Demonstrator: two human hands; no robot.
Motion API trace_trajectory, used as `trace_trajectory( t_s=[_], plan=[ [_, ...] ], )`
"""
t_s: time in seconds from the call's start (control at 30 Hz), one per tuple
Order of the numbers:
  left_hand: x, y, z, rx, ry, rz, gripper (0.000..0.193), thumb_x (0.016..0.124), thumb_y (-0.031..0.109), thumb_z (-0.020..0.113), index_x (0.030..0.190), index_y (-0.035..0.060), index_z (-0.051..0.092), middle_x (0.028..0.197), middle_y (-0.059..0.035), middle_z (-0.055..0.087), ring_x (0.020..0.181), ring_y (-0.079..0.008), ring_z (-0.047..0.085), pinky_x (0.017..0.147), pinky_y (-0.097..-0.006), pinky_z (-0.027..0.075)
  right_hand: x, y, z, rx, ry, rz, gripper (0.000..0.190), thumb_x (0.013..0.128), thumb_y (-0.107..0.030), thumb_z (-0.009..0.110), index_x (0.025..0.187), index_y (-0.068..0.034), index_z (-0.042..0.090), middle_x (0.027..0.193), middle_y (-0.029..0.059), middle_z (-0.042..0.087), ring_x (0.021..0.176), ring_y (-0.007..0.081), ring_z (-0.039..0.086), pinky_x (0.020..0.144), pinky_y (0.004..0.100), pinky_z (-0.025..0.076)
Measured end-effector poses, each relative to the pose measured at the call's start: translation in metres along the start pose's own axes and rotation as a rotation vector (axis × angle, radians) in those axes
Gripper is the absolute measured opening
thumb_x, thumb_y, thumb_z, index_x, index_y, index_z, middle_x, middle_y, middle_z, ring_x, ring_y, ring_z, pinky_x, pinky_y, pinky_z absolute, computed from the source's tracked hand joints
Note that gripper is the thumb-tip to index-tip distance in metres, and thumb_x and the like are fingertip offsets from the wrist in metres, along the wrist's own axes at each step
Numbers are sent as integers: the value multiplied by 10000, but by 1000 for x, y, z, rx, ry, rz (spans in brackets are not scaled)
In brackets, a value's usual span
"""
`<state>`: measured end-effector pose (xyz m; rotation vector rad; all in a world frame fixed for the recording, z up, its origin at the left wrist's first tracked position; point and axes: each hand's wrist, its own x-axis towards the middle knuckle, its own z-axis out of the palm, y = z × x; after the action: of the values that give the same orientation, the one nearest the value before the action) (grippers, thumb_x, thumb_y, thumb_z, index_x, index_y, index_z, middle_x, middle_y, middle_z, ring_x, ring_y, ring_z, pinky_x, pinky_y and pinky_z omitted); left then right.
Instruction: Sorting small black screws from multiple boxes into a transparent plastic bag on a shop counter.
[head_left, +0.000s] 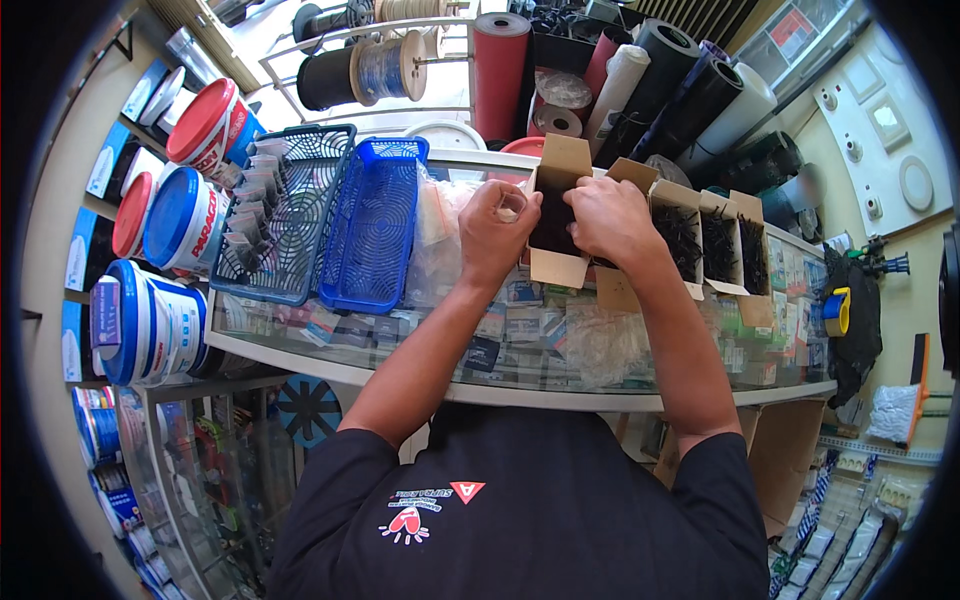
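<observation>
My left hand (491, 225) is closed around a small clear plastic bag (511, 206), held with its mouth up beside the leftmost cardboard box (559, 268). That box stands with its flaps up and dark contents inside. My right hand (611, 217) reaches over its right side, fingers curled together and pointing left. Whether anything sits between those fingertips cannot be seen. A second box (634, 172) is partly hidden under the right hand and wrist. Further right, an open box of black screws (677, 232) stands in line with others holding similar dark pieces.
Left of my hands lie clear plastic bags (439, 217), a blue plastic basket (371, 225) and a dark basket (296, 210) with several filled bags along one side. All rest on a glass-topped display counter (360, 330). Crumpled plastic (607, 337) lies nearer me. Upright rolls (501, 82) stand behind.
</observation>
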<state>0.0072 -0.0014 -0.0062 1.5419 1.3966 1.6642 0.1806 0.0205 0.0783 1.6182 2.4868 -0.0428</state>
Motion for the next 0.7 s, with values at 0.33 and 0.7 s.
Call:
trace_trajectory(
  t_s=[0.33, 0.7],
  plan=[
    [4, 6, -2, 42, 4, 96, 230, 861, 91, 886, 855, 24, 666, 777, -74, 714, 696, -185, 716, 677, -339, 545, -9, 1, -4, 192, 57, 37, 368, 851, -210, 797, 1210, -133, 783, 1259, 99, 735, 1178, 312, 720, 992, 447, 581],
    [12, -2, -5, 21, 53, 118, 224, 861, 112, 891, 863, 24, 685, 780, -84, 714, 705, -196, 718, 675, -342, 546, -1, -5, -18, 202, -53, 73, 382, 833, -96, 706, 1205, -134, 781, 1265, 121, 740, 1191, 326, 717, 972, 458, 591]
  ],
)
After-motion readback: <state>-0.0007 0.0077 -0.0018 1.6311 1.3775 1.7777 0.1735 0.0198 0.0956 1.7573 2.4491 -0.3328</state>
